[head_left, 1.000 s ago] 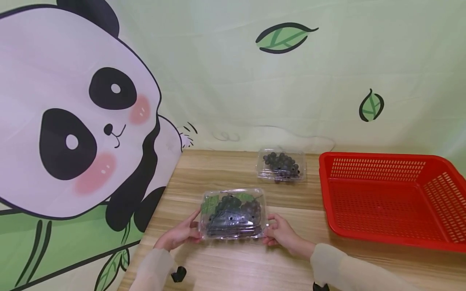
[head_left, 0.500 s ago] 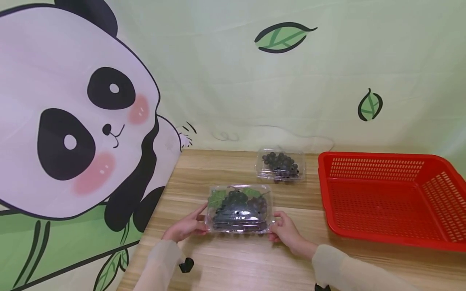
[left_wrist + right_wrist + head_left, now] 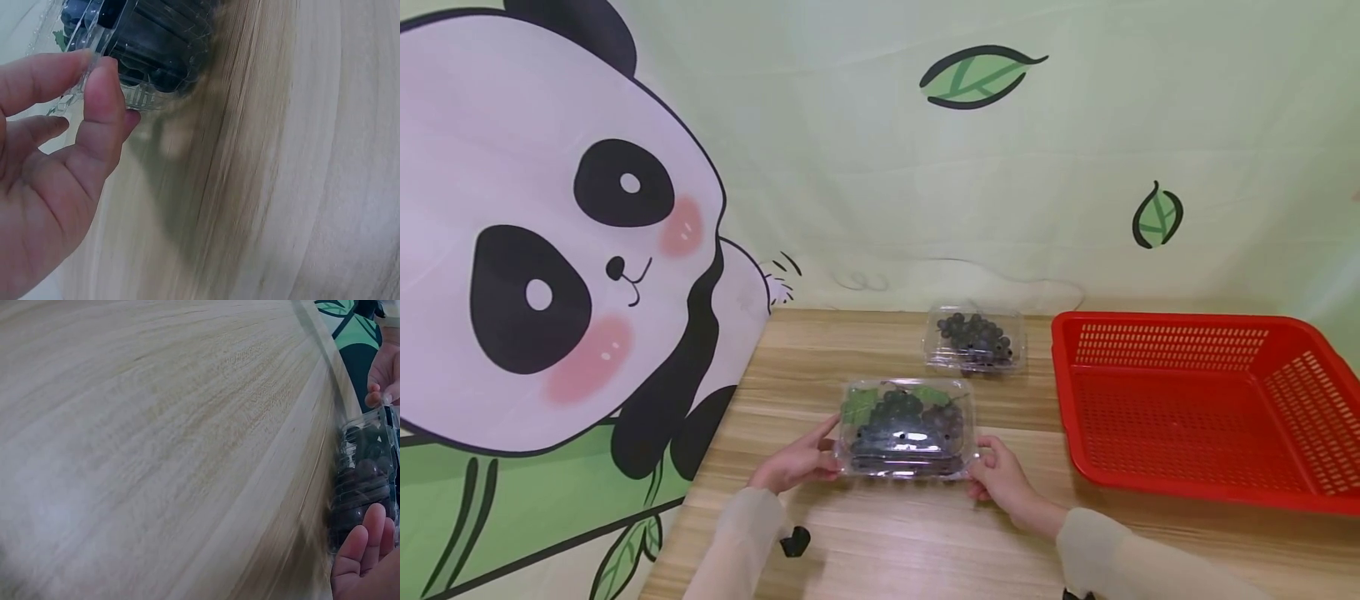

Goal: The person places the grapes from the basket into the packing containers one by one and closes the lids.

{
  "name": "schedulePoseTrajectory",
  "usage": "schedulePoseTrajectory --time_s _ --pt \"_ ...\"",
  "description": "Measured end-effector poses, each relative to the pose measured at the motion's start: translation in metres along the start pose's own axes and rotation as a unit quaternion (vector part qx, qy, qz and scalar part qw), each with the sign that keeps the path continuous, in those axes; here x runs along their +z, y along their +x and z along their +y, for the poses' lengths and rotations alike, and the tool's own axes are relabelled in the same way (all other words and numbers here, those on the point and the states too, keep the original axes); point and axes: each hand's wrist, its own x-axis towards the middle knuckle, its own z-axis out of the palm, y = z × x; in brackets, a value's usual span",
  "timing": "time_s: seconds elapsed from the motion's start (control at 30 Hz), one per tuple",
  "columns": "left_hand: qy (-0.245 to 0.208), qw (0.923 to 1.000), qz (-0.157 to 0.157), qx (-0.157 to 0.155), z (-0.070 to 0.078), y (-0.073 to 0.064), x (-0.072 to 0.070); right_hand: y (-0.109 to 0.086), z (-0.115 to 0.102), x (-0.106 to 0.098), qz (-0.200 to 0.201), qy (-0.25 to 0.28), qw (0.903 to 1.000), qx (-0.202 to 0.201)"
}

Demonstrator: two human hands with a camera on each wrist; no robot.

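A clear plastic clamshell box with dark grapes and green leaves inside sits between my hands, at the middle of the table in the head view. My left hand pinches its left rim between thumb and fingers, as the left wrist view shows close up. On the opposite side, my right hand grips the right edge, its fingers lying against the box in the right wrist view. A shadow falls on the wood below the box; whether its base touches the table is unclear.
Farther back stands a second clear box of dark grapes, close to the wall cloth. A red slatted plastic basket takes up the right side of the wooden table. A printed panda cloth hangs along the left and back.
Both hands have carried the held grape box to the right and slightly away from me. The rear grape box and red basket stay in place, while the head view has shifted a little.
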Motion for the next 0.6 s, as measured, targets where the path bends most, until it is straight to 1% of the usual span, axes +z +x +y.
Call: schedulePoseTrajectory --time_s 0.1,0.27,0.37,0.5,0.57,0.6 --pt "0.009 0.9999 0.011 -0.003 0.003 0.002 0.003 0.0 0.0 -0.004 -0.001 -0.011 0.9999 0.001" --pt "0.043 0.9987 0.027 -0.003 0.01 0.005 0.006 -0.002 -0.001 -0.011 0.002 -0.043 0.9991 -0.002" --pt "0.055 0.9981 0.029 0.0 0.013 0.007 0.004 -0.005 -0.004 -0.013 0.006 -0.065 0.9979 0.0" --pt "0.063 0.9976 0.026 -0.009 0.017 0.009 0.001 -0.009 -0.011 -0.016 0.013 -0.102 0.9947 0.005" --pt "0.073 0.9967 0.031 -0.017 0.021 0.01 -0.003 -0.011 -0.015 -0.018 0.011 -0.126 0.992 0.003" --pt "0.08 0.9959 0.04 -0.017 0.023 0.01 -0.005 -0.012 -0.018 -0.02 0.011 -0.143 0.9896 -0.005"
